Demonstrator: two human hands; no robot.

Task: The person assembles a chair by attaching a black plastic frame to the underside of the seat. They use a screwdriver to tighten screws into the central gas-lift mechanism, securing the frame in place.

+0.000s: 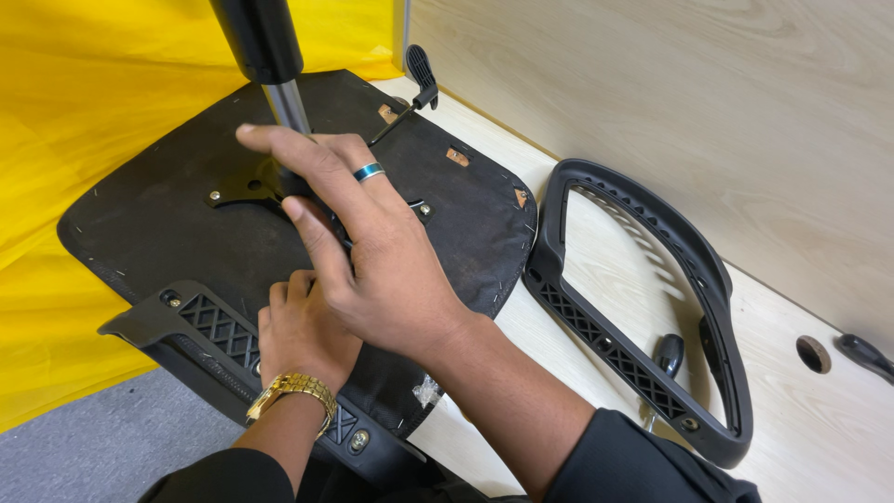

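An upturned black office-chair seat (168,219) lies on the wooden table, its metal gas-lift column (279,88) rising from a bolted black plate (237,186). My right hand (363,251), with a blue ring, lies flat over that plate beside the column, fingers spread. My left hand (303,335), with a gold watch at the wrist, rests under the right one on the seat, next to a black armrest bracket (200,326). What the left fingers touch is hidden.
A loose black armrest frame (643,307) lies on the light wooden table (819,428) to the right. A black lever handle (421,70) sticks out behind the seat. A round cable hole (813,354) is at the right. Yellow cloth (93,102) hangs left; a wooden panel stands behind.
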